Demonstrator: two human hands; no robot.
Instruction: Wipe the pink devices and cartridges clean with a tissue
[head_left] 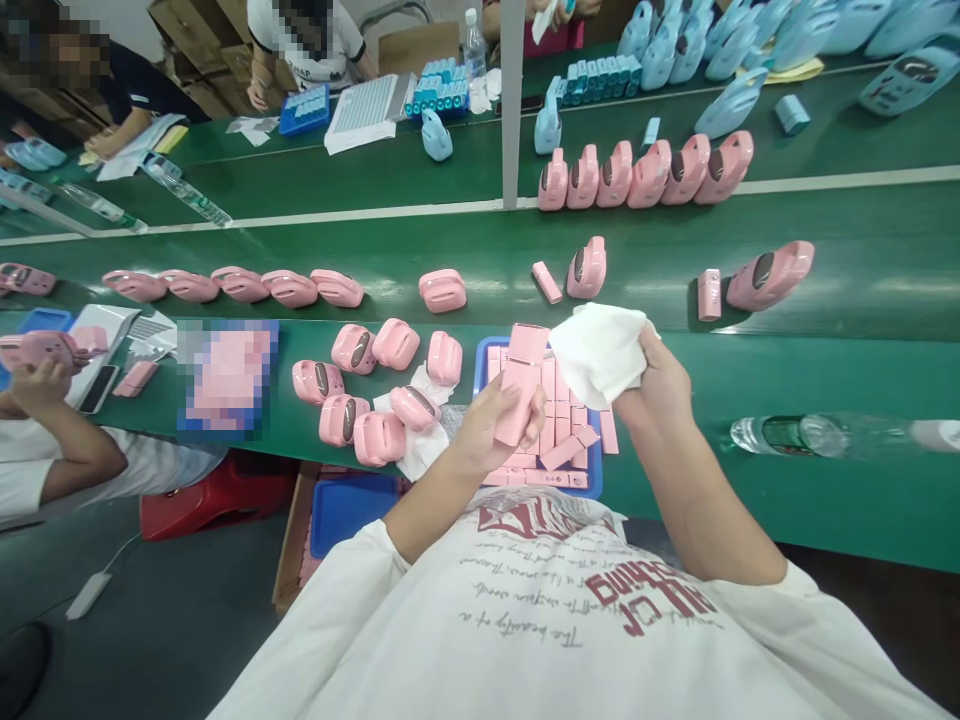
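In my left hand [487,425] is a pink rectangular block-like part [523,385], gripped upright over the blue tray [596,480]. Its exact kind I cannot make out. My right hand [660,385] pinches a white cloth [600,355] just to the right of that part, and the cloth hangs loosely. Under my hands the tray holds many small pink blocks [562,450], some lying crosswise on top. Left of my left hand stands a group of rounded pink device housings [379,438], with crumpled white cloths [424,450] among them.
Pink housings [645,175] line the conveyor belt ahead. A water bottle [810,436] lies on the table at right. Blue housings [675,45] stand on the far side. Co-workers sit at left [52,400] and across [315,40]. An open carton [292,550] stands below the table.
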